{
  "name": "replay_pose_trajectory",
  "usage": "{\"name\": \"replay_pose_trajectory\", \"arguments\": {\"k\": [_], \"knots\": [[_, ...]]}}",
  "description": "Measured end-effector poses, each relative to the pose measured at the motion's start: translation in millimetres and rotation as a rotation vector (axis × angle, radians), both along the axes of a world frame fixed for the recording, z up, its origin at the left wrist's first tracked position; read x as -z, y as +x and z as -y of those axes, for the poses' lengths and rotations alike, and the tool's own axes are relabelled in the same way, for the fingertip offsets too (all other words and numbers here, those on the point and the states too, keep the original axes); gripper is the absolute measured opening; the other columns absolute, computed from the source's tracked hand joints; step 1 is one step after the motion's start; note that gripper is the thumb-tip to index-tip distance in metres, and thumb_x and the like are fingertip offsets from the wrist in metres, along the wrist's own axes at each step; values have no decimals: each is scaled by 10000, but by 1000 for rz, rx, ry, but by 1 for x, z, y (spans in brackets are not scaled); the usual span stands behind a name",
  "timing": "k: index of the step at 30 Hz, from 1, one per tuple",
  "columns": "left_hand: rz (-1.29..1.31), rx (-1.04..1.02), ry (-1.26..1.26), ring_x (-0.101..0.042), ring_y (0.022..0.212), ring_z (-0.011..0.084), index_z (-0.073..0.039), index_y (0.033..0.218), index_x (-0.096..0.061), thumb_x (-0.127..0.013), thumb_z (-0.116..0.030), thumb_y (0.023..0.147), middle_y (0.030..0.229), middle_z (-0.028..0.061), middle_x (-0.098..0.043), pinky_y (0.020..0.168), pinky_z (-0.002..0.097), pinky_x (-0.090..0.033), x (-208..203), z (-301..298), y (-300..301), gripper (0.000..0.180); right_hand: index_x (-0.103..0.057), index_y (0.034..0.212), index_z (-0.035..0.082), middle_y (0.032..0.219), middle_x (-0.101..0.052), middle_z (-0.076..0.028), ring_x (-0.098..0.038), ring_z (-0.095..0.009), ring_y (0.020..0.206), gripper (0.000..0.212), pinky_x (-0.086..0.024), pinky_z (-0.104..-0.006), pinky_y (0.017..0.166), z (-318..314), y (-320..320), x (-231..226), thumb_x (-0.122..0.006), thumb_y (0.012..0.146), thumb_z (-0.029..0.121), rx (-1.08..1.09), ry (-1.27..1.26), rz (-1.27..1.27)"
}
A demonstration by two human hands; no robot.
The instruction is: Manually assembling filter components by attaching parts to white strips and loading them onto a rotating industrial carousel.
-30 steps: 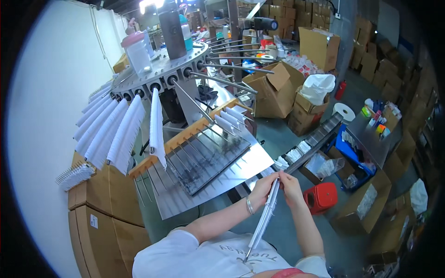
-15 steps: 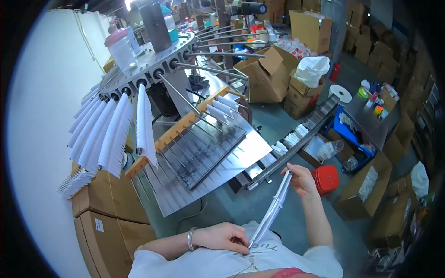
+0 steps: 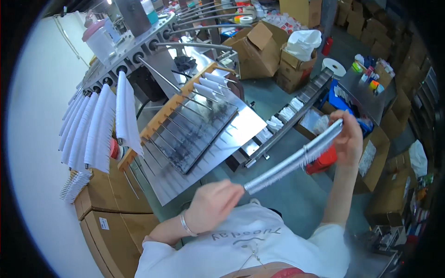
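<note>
Left hand (image 3: 215, 204) was closed round the lower end of a fringed white strip (image 3: 288, 163), right hand (image 3: 348, 139) gripping its upper end, the strip slanting between them in front of a red stool (image 3: 322, 162).

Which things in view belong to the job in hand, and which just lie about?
Likely in use:
fringed white strip, between left hand and right hand
hanging white strips
rotary machine

Likely just lying about:
red stool
white plastic bag
open cardboard box
</note>
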State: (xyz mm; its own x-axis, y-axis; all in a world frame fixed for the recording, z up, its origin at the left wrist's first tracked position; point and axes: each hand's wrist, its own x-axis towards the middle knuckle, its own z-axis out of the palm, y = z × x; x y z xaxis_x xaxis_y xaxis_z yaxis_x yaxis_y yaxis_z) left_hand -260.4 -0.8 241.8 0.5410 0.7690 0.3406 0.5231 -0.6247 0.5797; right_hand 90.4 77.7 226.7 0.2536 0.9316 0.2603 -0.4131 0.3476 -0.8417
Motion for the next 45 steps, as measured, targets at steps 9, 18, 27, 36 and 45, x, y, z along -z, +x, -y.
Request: {"name": "replay_pose_trajectory", "arguments": {"k": [9, 18, 27, 36, 45], "knots": [[615, -393, -32, -577, 712, 107, 4, 1008, -624, -585, 40, 837, 861, 47, -559, 625, 217, -460, -6, -58, -16, 180, -619, 1032, -16, 985, -620, -111, -573, -183, 942, 227, -424, -313, 871, 6, -15, -24, -496, 948, 155, -38, 223, -78], [970, -502, 131, -613, 859, 107, 24, 1054, -581, -619, 45, 826, 940, 74, -655, 773, 214, -475, -9, -79, -10, 232, -595, 975, -20, 896, -607, -97, -582, -141, 782, 164, -463, -278, 780, 13, -19, -43, -538, 927, 125, -168, 227, 126], [951, -341, 326, -621, 922, 133, 30, 1162, -489, -615, -2, 854, 998, 145, -667, 812, 216, -467, -25, -84, -6, 335, -604, 972, -55, 854, -495, -74, -429, -126, 788, 186, -380, -220, 696, 45, -13, -56, -590, 894, 113, -154, 390, 260], [792, -218, 682, -534, 789, 115, 4, 1128, -562, -495, -186, 951, 1201, 75, -554, 714, 219, -437, -55, -94, -15, 268, -609, 990, 61, 816, -466, -45, -360, -188, 784, 171, -333, -324, 713, 77, -21, -79, -547, 915, 202, 48, 756, 613], [273, -470, 812, -479, 882, 41, 27, 1296, -342, -377, -233, 991, 1194, 166, -585, 677, 177, -363, -55, -101, -35, 402, -566, 898, 57, 656, -485, -50, -406, -178, 568, 275, -239, -328, 515, 97, -68, -104, -573, 871, 330, 367, 1015, 1072]]}}
